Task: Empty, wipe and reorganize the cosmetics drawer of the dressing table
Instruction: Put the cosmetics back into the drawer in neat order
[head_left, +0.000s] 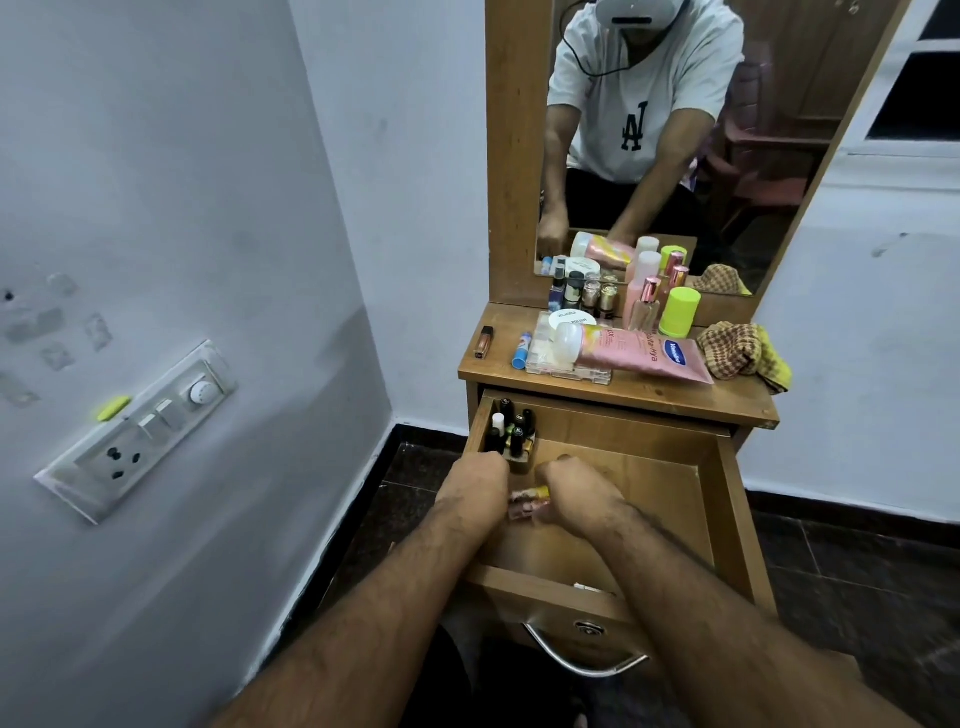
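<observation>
The wooden drawer (722, 499) of the dressing table is pulled out. Several small nail polish bottles (511, 431) stand in its far left corner. Both my hands are inside the drawer, close together. My left hand (475, 480) and my right hand (571, 491) are closed around small pinkish and yellow cosmetic items (530, 501) between them; which hand holds which item is blurred. On the tabletop lie a pink lotion tube (639, 356), a clear plastic organiser (556, 364), several bottles (644, 304), a neon green jar (680, 312) and a checked cloth (743, 353).
A mirror (675, 130) rises behind the tabletop and shows a person in a white T-shirt. A lip gloss tube (484, 341) lies at the tabletop's left edge. The drawer's metal handle (582, 657) faces me. A wall with a switchboard (145, 431) stands on the left.
</observation>
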